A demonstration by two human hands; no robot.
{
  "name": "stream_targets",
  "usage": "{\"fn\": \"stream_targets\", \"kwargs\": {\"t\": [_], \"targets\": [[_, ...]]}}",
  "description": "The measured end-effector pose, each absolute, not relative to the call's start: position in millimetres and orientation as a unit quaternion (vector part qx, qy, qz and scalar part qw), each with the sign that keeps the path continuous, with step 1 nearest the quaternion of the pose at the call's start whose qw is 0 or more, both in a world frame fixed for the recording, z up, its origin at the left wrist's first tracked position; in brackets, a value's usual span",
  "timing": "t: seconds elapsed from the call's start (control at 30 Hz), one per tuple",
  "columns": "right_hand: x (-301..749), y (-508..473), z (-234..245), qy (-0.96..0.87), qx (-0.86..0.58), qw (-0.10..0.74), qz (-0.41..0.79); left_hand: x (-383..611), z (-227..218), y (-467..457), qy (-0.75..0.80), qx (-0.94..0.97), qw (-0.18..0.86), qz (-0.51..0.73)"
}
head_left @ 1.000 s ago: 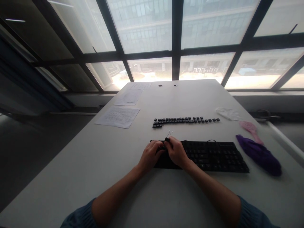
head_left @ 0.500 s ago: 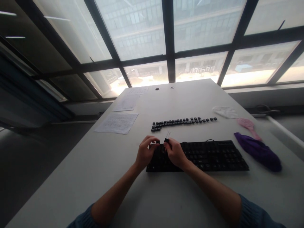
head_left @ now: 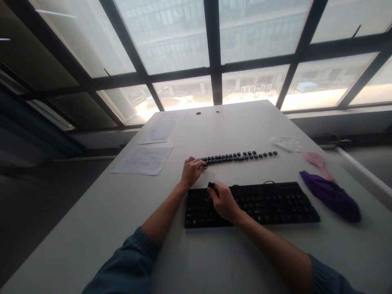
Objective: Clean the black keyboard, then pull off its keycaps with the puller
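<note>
A black keyboard [head_left: 269, 202] lies on the white table [head_left: 232, 126] in front of me. Behind it runs a row of loose black keycaps [head_left: 241, 156]. My left hand [head_left: 191, 171] reaches to the left end of that row, fingers pinched together at the keycaps; what they hold is too small to make out. My right hand [head_left: 223, 200] rests over the keyboard's left part and grips a small black binder clip [head_left: 211, 183] with wire handles pointing up.
Printed paper sheets [head_left: 143, 160] lie at the left, more paper [head_left: 159, 131] farther back. At the right are a purple cloth [head_left: 329, 195], a pink brush [head_left: 317, 159] and a clear plastic bag [head_left: 288, 143]. Large windows stand beyond the table's far edge.
My left hand left the keyboard and moved forward to the left end of the keycap row. The right hand stayed over the keyboard with the clip.
</note>
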State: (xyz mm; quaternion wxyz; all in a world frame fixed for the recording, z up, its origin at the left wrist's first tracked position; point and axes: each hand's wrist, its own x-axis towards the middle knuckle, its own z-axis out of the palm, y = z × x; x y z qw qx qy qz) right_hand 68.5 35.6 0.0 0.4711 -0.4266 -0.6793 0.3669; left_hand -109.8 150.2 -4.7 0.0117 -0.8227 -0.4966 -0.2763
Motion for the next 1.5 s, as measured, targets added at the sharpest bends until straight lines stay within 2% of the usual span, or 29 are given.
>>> {"fn": "stream_targets", "kwargs": {"t": [0.33, 0.77, 0.93, 1.17, 1.37, 1.5], "targets": [[69.3, 35.0, 0.6, -0.690, -0.424, 0.462, 0.362, -112.1, -6.5, 151.9, -0.493, -0.835, 0.033, -0.244], [69.0, 34.9, -0.9, -0.686, -0.425, 0.465, 0.364, -115.0, -12.1, 153.9, -0.502, -0.815, 0.038, -0.288], [69.8, 35.0, 0.4, -0.679, -0.428, 0.471, 0.366, -116.1, -7.9, 153.1, -0.488, -0.808, 0.039, -0.327], [69.6, 38.8, -6.5, -0.644, -0.410, 0.524, 0.378, -118.7, 8.5, 131.2, -0.506, -0.749, 0.063, -0.424], [73.9, 36.6, 6.3, -0.621, -0.410, 0.554, 0.373, -108.0, 23.9, 74.0, -0.511, -0.745, 0.002, -0.430], [82.5, 32.5, 17.6, -0.668, -0.378, 0.529, 0.362, -99.7, 22.8, 28.6, -0.509, -0.754, -0.066, -0.411]]}}
